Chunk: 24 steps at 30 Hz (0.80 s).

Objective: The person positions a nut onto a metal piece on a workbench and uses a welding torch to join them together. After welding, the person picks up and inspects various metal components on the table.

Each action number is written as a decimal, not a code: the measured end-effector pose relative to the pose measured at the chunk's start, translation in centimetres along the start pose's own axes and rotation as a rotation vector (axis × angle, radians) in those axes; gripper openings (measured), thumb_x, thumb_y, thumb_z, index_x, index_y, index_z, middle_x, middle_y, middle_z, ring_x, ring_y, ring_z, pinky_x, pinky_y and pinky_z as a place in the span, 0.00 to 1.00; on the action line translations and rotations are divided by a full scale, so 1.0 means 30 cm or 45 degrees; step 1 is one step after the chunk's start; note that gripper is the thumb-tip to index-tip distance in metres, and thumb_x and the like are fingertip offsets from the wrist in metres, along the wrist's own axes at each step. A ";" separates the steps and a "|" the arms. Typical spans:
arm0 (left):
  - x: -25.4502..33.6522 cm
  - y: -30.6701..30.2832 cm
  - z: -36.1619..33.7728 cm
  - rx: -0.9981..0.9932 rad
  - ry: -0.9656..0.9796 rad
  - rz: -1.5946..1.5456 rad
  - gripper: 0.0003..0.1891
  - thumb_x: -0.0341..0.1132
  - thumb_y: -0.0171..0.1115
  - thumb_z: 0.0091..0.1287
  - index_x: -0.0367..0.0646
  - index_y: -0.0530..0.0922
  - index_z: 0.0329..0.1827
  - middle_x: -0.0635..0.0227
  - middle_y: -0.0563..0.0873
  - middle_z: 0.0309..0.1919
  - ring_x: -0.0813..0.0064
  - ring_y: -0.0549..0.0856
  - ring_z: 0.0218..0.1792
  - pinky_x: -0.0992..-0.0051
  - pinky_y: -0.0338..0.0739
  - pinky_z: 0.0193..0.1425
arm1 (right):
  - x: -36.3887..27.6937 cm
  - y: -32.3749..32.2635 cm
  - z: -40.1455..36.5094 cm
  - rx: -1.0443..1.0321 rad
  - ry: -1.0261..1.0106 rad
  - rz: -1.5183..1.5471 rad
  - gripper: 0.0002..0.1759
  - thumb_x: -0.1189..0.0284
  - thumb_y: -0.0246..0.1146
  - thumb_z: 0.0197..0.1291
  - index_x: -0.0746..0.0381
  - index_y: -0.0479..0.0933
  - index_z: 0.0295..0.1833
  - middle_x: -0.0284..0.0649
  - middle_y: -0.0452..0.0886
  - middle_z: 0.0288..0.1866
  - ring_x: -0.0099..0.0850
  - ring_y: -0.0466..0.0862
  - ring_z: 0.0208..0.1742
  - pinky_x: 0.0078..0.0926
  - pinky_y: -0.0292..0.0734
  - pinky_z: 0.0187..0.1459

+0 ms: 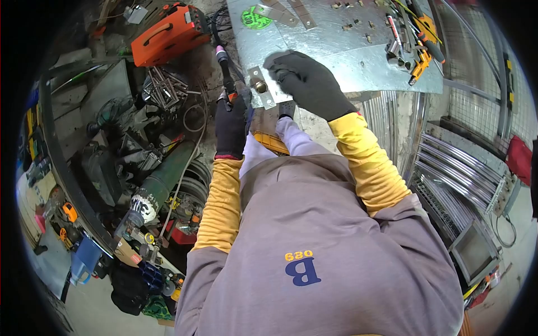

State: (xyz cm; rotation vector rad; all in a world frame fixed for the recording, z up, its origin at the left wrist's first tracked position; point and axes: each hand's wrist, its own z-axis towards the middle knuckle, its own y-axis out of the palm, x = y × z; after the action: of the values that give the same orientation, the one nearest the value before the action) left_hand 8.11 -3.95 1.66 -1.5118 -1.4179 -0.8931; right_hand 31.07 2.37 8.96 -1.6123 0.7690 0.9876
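Observation:
My left hand (231,127), in a black glove, is closed around a welding torch (225,73) whose pink nozzle points up and away from me. Beside it, at the table's near left corner, lies a flat metal strip (267,99) with holes near its ends. A short round metal piece (260,86) stands on that strip. My right hand (308,83), also black-gloved, is just right of the strip, over the table. Its fingers are curled together, their tips slightly blurred. Whatever they may hold is hidden.
The metal table (336,50) carries more flat strips (288,12), small metal pieces (347,26), a green round sticker (256,18), a marker (394,27) and an orange-yellow tool (421,66). An orange welding machine (171,35) and a green gas cylinder (168,173) stand left. Metal tubes (459,159) lie right.

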 end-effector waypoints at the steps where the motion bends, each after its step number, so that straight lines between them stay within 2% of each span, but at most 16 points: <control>1: -0.009 -0.003 0.003 0.019 0.001 0.001 0.11 0.39 0.62 0.81 0.40 0.80 0.55 0.73 0.83 0.38 0.82 0.79 0.36 0.75 0.76 0.40 | 0.001 0.003 -0.003 0.020 0.051 0.140 0.16 0.65 0.66 0.74 0.57 0.86 0.61 0.40 0.89 0.55 0.37 0.90 0.51 0.32 0.85 0.55; 3: -0.014 0.009 0.012 0.138 0.255 0.300 0.12 0.40 0.64 0.81 0.38 0.81 0.54 0.71 0.83 0.38 0.79 0.80 0.36 0.72 0.77 0.42 | -0.015 0.012 -0.011 0.016 0.089 0.283 0.17 0.65 0.66 0.74 0.59 0.86 0.62 0.42 0.89 0.54 0.37 0.90 0.50 0.31 0.84 0.54; 4: -0.008 0.013 0.021 0.136 -0.036 0.017 0.13 0.41 0.65 0.80 0.37 0.81 0.52 0.68 0.85 0.37 0.76 0.81 0.36 0.69 0.79 0.43 | -0.032 0.016 -0.021 0.059 0.210 0.370 0.18 0.64 0.66 0.74 0.61 0.86 0.62 0.43 0.89 0.53 0.36 0.90 0.50 0.31 0.84 0.53; 6: 0.006 0.012 0.011 0.157 -0.049 0.036 0.13 0.40 0.66 0.80 0.37 0.81 0.52 0.69 0.85 0.37 0.77 0.82 0.36 0.70 0.78 0.43 | -0.035 0.031 -0.023 0.135 0.367 0.420 0.18 0.63 0.63 0.76 0.63 0.86 0.62 0.44 0.88 0.52 0.36 0.89 0.49 0.32 0.83 0.54; 11: 0.003 0.028 0.012 0.145 -0.049 -0.205 0.12 0.34 0.69 0.78 0.38 0.81 0.57 0.70 0.87 0.38 0.84 0.82 0.35 0.78 0.76 0.38 | -0.007 0.034 -0.029 0.142 0.224 0.200 0.18 0.63 0.62 0.77 0.63 0.86 0.60 0.45 0.87 0.52 0.40 0.89 0.51 0.35 0.82 0.55; 15: 0.017 0.035 0.011 0.137 0.003 -0.334 0.12 0.34 0.69 0.78 0.38 0.80 0.56 0.72 0.86 0.37 0.85 0.81 0.33 0.78 0.76 0.35 | -0.002 0.057 -0.030 0.192 0.148 0.171 0.17 0.62 0.63 0.77 0.64 0.86 0.57 0.46 0.87 0.53 0.43 0.88 0.51 0.36 0.82 0.55; 17: 0.052 0.035 0.000 0.145 -0.068 -0.206 0.11 0.36 0.63 0.81 0.36 0.81 0.56 0.72 0.83 0.38 0.81 0.79 0.38 0.73 0.77 0.44 | -0.006 0.053 -0.029 0.180 0.136 0.118 0.17 0.62 0.63 0.77 0.64 0.86 0.57 0.47 0.87 0.53 0.43 0.88 0.52 0.36 0.82 0.55; 21: 0.039 0.030 0.012 0.146 -0.115 -0.117 0.11 0.36 0.64 0.81 0.35 0.82 0.55 0.73 0.83 0.38 0.82 0.78 0.38 0.74 0.76 0.44 | -0.022 0.060 -0.027 0.167 0.187 0.081 0.16 0.63 0.63 0.76 0.64 0.86 0.56 0.47 0.86 0.53 0.43 0.89 0.52 0.36 0.82 0.55; 23: 0.003 0.030 0.023 0.167 -0.045 -0.187 0.15 0.38 0.73 0.75 0.38 0.82 0.54 0.72 0.86 0.36 0.85 0.80 0.32 0.77 0.76 0.34 | -0.007 0.075 -0.027 0.180 0.174 0.100 0.16 0.63 0.63 0.76 0.64 0.86 0.56 0.46 0.86 0.53 0.43 0.89 0.52 0.36 0.82 0.55; 24: 0.004 0.032 0.023 0.168 -0.044 -0.190 0.15 0.38 0.73 0.75 0.38 0.82 0.54 0.72 0.86 0.36 0.85 0.80 0.32 0.77 0.76 0.34 | -0.008 0.078 -0.026 0.194 0.162 0.121 0.16 0.63 0.63 0.76 0.64 0.87 0.56 0.46 0.86 0.53 0.42 0.89 0.52 0.36 0.83 0.56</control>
State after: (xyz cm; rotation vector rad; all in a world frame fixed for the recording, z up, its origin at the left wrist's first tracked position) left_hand 9.03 -3.27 1.41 -1.3429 -1.5996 -0.8481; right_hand 29.11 1.04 8.23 -1.5284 0.9918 0.8767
